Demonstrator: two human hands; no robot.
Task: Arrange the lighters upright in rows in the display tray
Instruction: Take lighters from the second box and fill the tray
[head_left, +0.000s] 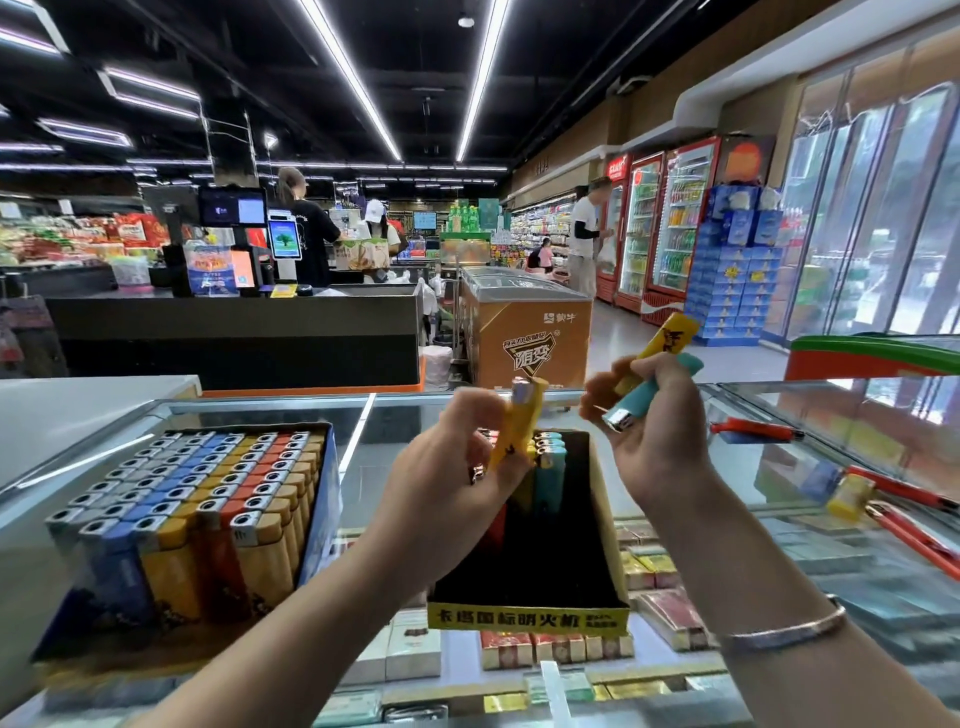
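A black display tray (608, 525) with a yellow front label stands on the glass counter, with a few teal, yellow and red lighters (549, 467) upright at its far end. My left hand (452, 483) holds a yellow lighter (517, 426) upright just above the tray's far left part. To the right of the tray, raised, my right hand (654, 436) grips a teal lighter (649, 392) and a second yellow lighter (667, 338), both slanted with their metal heads down-left.
A full blue tray of upright lighters (208, 499) stands at the left. Loose red lighters (753, 430) and a yellow one (849, 496) lie on the glass counter (810, 551) at right. Cigarette packs show under the glass. Behind are checkout desks, freezers and people.
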